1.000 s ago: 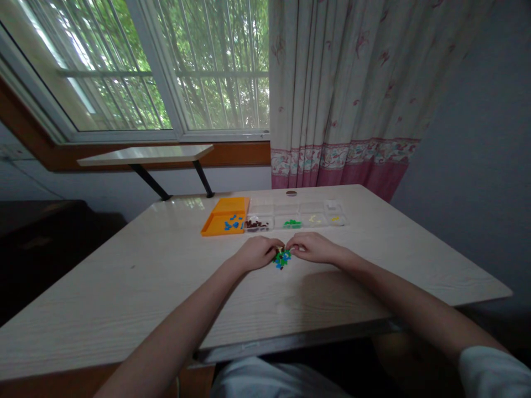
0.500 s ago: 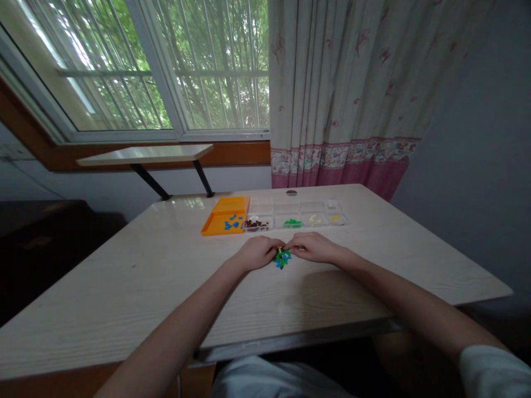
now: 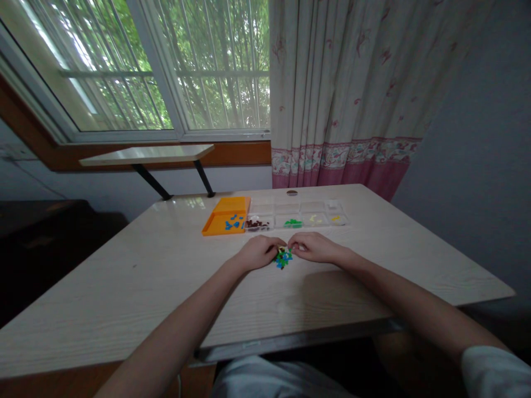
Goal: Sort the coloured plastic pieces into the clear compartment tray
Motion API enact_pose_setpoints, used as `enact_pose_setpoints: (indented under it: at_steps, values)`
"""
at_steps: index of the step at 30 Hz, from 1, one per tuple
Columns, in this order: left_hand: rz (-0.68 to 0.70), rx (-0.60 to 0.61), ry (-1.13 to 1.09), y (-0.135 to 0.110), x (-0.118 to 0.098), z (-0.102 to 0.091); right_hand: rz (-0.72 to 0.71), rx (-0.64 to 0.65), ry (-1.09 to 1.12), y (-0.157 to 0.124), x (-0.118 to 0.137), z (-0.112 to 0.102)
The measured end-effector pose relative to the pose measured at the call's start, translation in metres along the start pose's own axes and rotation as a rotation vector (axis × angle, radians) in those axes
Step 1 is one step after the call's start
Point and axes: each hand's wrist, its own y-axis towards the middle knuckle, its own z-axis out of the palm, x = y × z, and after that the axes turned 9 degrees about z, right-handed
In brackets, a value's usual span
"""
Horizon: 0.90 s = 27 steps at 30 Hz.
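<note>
A small cluster of blue, green, brown and yellow plastic pieces (image 3: 283,258) is between my two hands, just above or on the table; which of these, I cannot tell. My left hand (image 3: 258,252) has its fingers closed on the cluster's left side and partly hides it. My right hand (image 3: 314,247) is curled at the upper right side, thumb and index finger bent close together by a green piece. Whether a small piece sits in that pinch is too small to see.
Beyond my hands lies an open orange box (image 3: 224,225) with blue pieces (image 3: 235,223). Beside it a clear compartment case (image 3: 279,220) holds brown pieces (image 3: 256,225), green pieces (image 3: 293,223) and yellow ones (image 3: 336,218). A small dark round object (image 3: 292,193) lies behind. A raised shelf (image 3: 149,154) stands back left.
My right hand's fingertips have shifted slightly up and away from the top of the cluster, leaving more of it showing. The left hand stays in place.
</note>
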Motion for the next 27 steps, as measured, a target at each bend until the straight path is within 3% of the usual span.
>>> enact_pose_setpoints:
  at_steps: [6, 11, 20, 27]
  values:
    - [-0.089, -0.1, -0.3, 0.005, -0.01, 0.003, 0.01, -0.167, 0.087, 0.001, 0.004, 0.0]
    - [-0.141, -0.184, -0.537, 0.008, -0.009, 0.008, -0.026, -0.218, 0.084, 0.002, 0.005, 0.001]
    - [-0.184, -0.263, -0.702, 0.011, -0.006, 0.012, -0.038, -0.276, 0.064, 0.002, 0.005, 0.003]
    - [-0.199, -0.286, -0.699, 0.011, -0.007, 0.01, -0.055, -0.33, 0.038, 0.002, 0.003, 0.005]
